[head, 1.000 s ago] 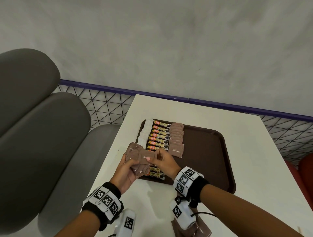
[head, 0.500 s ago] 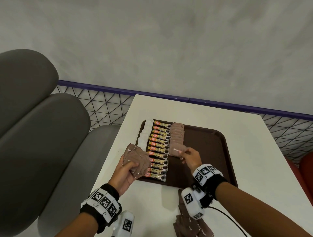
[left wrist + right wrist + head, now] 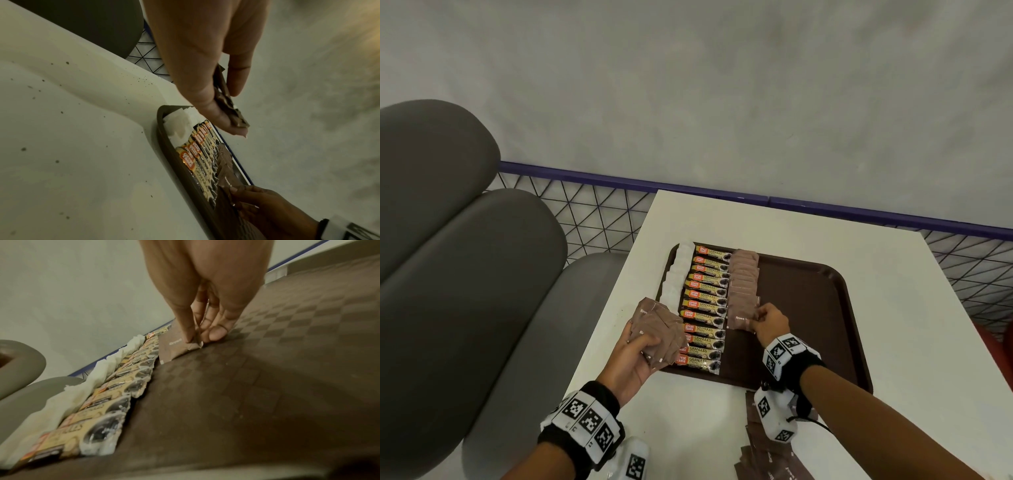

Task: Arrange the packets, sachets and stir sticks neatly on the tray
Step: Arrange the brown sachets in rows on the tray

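Note:
A brown tray (image 3: 825,329) on the white table carries a column of white sachets (image 3: 678,274), a column of coffee granule sticks (image 3: 705,301) and a column of brown sugar sachets (image 3: 743,281). My right hand (image 3: 767,322) pinches one brown sachet (image 3: 174,347) by its right edge at the near end of that brown column, low on the tray. My left hand (image 3: 640,349) grips a fanned stack of brown sachets (image 3: 657,329) above the tray's left near corner. In the left wrist view the stack (image 3: 228,100) sits between thumb and fingers.
More loose brown sachets (image 3: 774,455) lie on the table near the front edge, under my right forearm. Grey seat cushions (image 3: 465,274) stand to the left. A wire mesh rail with a purple bar (image 3: 722,195) runs behind the table. The tray's right half is bare.
My right hand took one brown sachet from the stack in my left hand and carried it right, down to the near end of the brown column. The left hand stayed put.

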